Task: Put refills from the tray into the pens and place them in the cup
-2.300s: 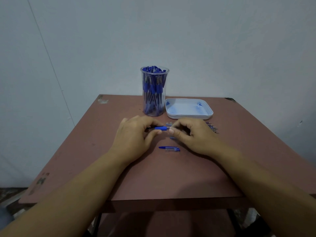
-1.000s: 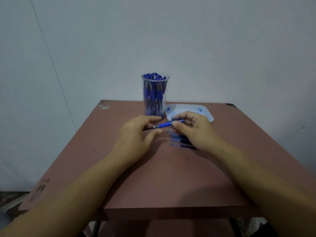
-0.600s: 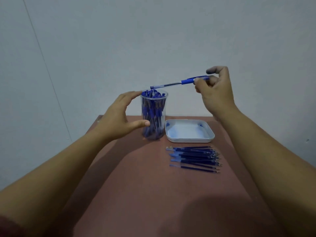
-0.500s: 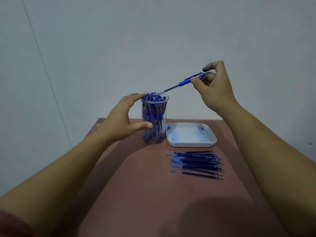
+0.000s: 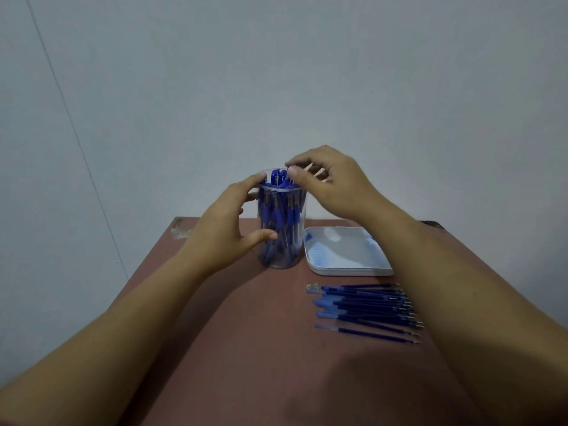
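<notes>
The brown counter (image 5: 246,348) fills the lower frame. Your left hand (image 5: 224,232), centre-left, is curled round the clear cup (image 5: 284,229), thumb on its front wall. Your right hand (image 5: 332,186) hovers at the cup's rim, thumb and forefinger tips drawn together at the tops of the blue pens (image 5: 278,179) packed inside; whether they pinch one, you cannot tell. The white tray (image 5: 347,271) sits just right of the cup, loose refills (image 5: 368,305) lying below it.

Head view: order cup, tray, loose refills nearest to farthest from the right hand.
1. Cup: under the fingertips of the right hand.
2. Tray: right of the cup, below the wrist.
3. Refills: on the table in front of the tray, nearest the camera.
</notes>
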